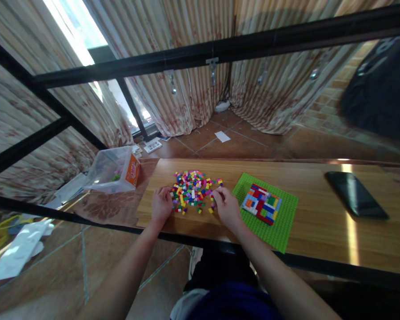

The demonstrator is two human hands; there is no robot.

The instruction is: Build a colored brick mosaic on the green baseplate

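A loose heap of small coloured building bricks (193, 194) lies on a wooden table (315, 186). At the heap's left edge rests my left hand (161, 205), its fingers curled in by the bricks; whatever they hold, if anything, is hidden. My right hand (226, 206) is at the right edge of the heap with thumb and fingers pinched together, and what is between the fingertips is too small to name. Right of this hand lies a green baseplate (288, 213), turned at an angle. On it sits a flat, roughly square mosaic of bricks (262, 203) in red, blue, white, orange and other colours.
A clear plastic box (111, 171) with an orange label and a few pieces inside stands left of the table. Toward the right end lies a dark phone (356, 195). A black metal bar (193, 60) crosses beyond the table, before striped curtains (193, 102).
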